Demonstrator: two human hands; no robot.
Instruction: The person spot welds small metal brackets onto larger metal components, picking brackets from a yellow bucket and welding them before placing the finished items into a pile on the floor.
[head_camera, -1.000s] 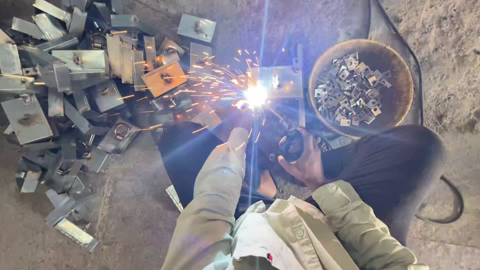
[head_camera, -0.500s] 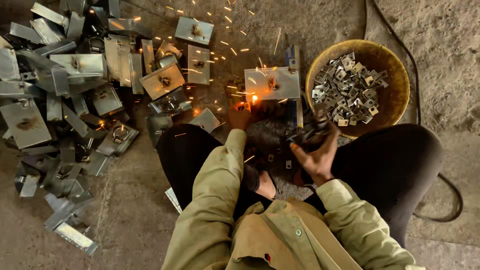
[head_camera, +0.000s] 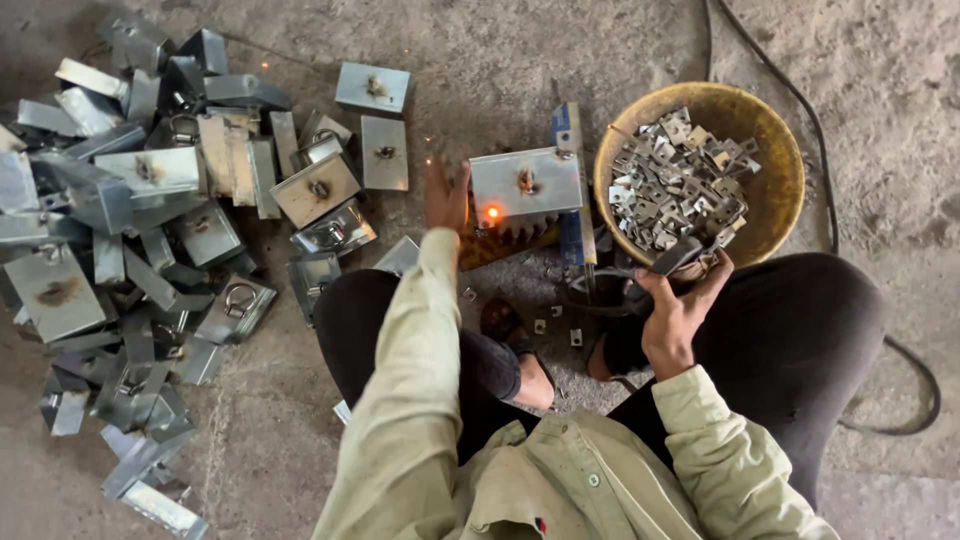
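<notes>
Left hand at welded plate; right hand on welding holder.

The left hand (head_camera: 446, 196) was seen raised, fingers extended and open, its edge just beside the left side of the square steel plate (head_camera: 526, 184); whether contact was made could not be told; a glowing orange spot (head_camera: 492, 212) was noted at the plate's lower left corner, just right of that hand; the plate was found resting between the hand and the yellow bowl (head_camera: 775, 190) of small metal brackets; the right hand (head_camera: 676, 312) was closed around a dark welding holder (head_camera: 668, 264), below the bowl's rim; a heap of grey plates (head_camera: 150, 210) was recorded to the left on the concrete floor (head_camera: 500, 60).
</notes>
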